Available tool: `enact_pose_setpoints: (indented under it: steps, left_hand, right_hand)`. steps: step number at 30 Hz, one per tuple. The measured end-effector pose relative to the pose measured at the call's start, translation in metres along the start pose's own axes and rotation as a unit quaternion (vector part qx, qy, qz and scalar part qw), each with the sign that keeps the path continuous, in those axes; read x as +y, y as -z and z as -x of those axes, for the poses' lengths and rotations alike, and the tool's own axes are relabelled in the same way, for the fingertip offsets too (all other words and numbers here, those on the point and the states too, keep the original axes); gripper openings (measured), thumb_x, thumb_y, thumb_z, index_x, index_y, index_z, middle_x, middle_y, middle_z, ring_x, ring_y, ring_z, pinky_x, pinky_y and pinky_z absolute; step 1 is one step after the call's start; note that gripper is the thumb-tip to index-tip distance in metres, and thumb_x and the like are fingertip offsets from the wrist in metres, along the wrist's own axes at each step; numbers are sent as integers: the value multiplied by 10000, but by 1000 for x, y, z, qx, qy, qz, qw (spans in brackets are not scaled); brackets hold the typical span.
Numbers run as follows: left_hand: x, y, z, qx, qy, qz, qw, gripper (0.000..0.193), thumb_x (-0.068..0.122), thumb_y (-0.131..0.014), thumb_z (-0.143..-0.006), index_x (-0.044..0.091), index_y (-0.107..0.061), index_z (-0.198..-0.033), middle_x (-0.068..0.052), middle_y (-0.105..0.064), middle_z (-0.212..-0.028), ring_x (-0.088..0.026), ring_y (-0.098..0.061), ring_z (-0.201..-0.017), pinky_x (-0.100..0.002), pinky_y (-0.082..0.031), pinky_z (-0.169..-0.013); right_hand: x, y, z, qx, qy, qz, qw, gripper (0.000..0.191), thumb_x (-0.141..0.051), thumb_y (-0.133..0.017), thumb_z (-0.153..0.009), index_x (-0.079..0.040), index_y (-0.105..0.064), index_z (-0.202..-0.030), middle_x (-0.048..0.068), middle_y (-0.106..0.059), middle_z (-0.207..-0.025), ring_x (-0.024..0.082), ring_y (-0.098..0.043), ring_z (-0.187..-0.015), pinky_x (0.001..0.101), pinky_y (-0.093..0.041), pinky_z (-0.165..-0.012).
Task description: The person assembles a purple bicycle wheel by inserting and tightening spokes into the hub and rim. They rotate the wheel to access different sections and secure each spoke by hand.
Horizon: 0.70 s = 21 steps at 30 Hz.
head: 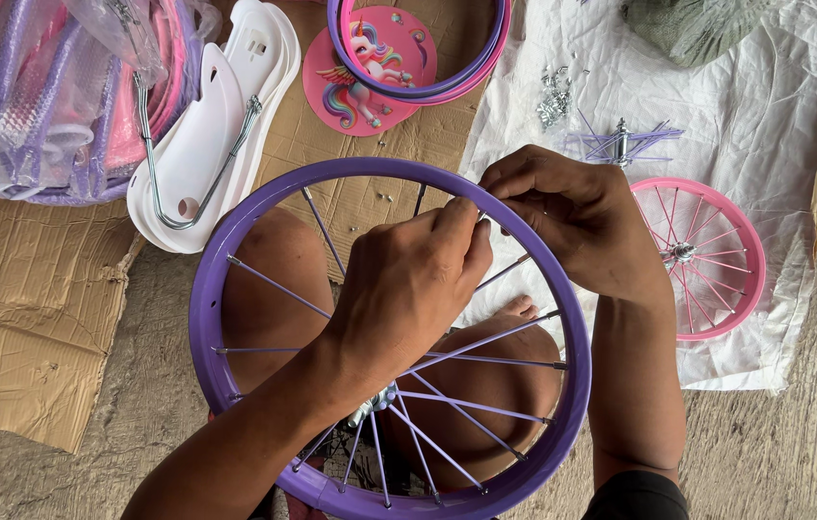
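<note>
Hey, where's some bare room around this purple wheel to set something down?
Free: cardboard left of the purple rim; white sheet above the pink wheel. Crowded: bagged parts, white guards, screws, and where both hands meet.

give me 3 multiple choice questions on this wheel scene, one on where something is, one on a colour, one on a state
1. Where does the small pink wheel lie?
A. on the white sheet
B. on the cardboard
C. inside the purple rim

2. What colour is the rim that both hands work on?
A. white
B. purple
C. green

3. How do the left hand and right hand stand?
A. both flat on the ground
B. far apart
C. fingertips pinched together at the rim's upper edge

Answers:
1 A, the sheet shows under and around it.
2 B, the whole hoop and its spokes are purple.
3 C, the fingers meet close to the rim, though what they pinch is too small to tell.
</note>
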<state>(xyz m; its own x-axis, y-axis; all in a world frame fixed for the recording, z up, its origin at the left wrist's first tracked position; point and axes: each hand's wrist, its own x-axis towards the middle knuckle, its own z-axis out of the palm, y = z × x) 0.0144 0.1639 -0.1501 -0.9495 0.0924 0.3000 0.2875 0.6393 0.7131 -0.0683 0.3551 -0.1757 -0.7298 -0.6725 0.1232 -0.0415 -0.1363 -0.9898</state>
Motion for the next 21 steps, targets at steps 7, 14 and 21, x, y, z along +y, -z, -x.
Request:
enact_pose_setpoints:
  steps: [7, 14, 21]
  left_hand:
    - [1, 0, 2, 1, -11, -38, 999, 177, 100, -702, -964, -24, -603, -1041, -158, -679, -727, -302, -685, -590, -385, -519, -488]
    - [-1, 1, 3, -6, -7, -11, 1000, 133, 73, -696, -980, -12, -612, -1039, -147, -680, -711, -298, -693, -597, -400, -515, -505]
    - [-1, 0, 3, 5, -5, -1, 1000, 164, 98, -711, -948, -24, -605, -973, -179, -679, -739, -331, -686, -610, -420, -515, -507]
  right_hand:
    - [1, -1, 2, 4, 4, 0, 1000, 161, -13, -673, -1028, 85, -676, -1156, 155, -677, -1205, 193, -675, -1107, 313, -587, -980]
    - [1, -2, 2, 3, 1, -7, 1000, 166, -7, -673, -1021, 87, -681, -1157, 158, -677, -1196, 192, -675, -1089, 312, -591, -961]
    - [3, -4, 4, 5, 7, -15, 1000, 158, -3, -679, -1025, 87, -684, -1155, 158, -678, -1206, 193, -677, -1092, 312, -593, -958]
